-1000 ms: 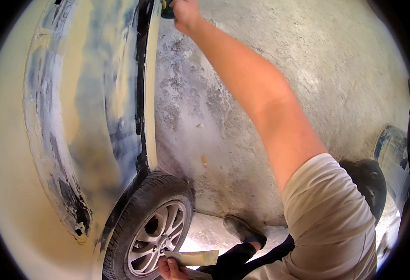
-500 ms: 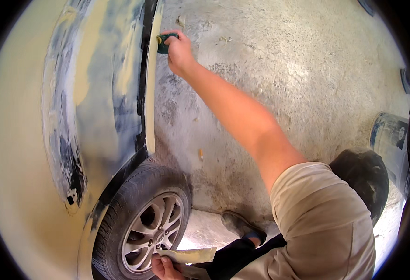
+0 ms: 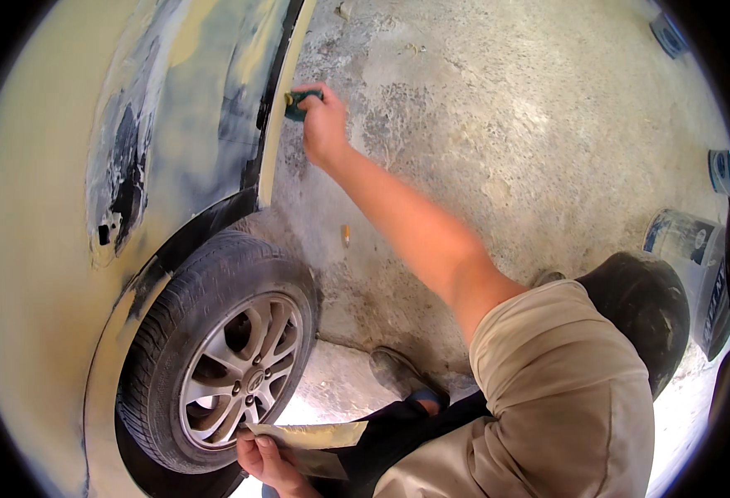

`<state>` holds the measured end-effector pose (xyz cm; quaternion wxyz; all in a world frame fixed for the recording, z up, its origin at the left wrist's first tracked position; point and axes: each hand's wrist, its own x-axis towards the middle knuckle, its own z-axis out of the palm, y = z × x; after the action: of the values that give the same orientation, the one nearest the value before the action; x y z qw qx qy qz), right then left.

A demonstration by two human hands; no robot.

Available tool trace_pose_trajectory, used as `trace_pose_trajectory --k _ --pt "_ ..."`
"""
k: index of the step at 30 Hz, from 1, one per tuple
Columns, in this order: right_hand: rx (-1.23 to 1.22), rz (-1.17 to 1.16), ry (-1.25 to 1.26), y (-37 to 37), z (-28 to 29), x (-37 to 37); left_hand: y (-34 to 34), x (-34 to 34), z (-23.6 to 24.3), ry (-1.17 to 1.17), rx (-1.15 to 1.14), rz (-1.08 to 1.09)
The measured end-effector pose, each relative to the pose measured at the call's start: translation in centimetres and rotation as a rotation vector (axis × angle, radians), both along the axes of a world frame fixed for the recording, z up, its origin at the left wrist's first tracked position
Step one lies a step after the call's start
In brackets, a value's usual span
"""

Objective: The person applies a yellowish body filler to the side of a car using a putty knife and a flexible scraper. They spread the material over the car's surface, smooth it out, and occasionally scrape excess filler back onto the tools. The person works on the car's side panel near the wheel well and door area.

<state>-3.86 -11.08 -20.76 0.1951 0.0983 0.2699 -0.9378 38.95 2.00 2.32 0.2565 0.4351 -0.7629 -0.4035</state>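
Note:
My right hand (image 3: 325,129) is closed on a dark green spreader (image 3: 305,105), whose yellow-smeared edge meets the pale yellow sill (image 3: 275,137) of a car. At the bottom, my left hand (image 3: 269,465) pinches a flat plate (image 3: 311,435) smeared with yellow filler. A second, greyish flat blade (image 3: 319,463) sits just under that plate, partly covered by my fingers. The car's body panel (image 3: 195,137) is patched yellow, grey and black, with a rough dark strip of damage (image 3: 124,166). Between the two hands stands the wheel (image 3: 224,353) with its silver spoked rim.
Rough concrete floor (image 3: 498,108) spreads right of the car, with a cigarette-like orange stub (image 3: 346,236) on it. My shoe (image 3: 398,373) and dark-clothed knee (image 3: 639,311) are close by. A clear bucket (image 3: 685,249) and smaller tins (image 3: 669,35) stand at the far right.
The view has shifted, so the car and wheel appear further left and higher. My right hand with the spreader is now nearer the wheel along the sill. Both hands keep their holds.

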Motion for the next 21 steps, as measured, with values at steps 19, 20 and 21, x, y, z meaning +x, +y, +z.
trace_pose_trajectory --k 19,20,21 --pt "-0.137 0.106 -0.172 1.1 0.5 16.2 1.7 -3.7 1.8 0.062 -0.059 0.024" --pt "-0.149 0.125 -0.153 1.4 0.4 16.3 1.6 -3.5 1.9 0.059 -0.055 0.018" --pt "-0.162 0.144 -0.134 1.7 0.4 16.4 1.3 -3.1 2.0 0.056 -0.051 0.012"
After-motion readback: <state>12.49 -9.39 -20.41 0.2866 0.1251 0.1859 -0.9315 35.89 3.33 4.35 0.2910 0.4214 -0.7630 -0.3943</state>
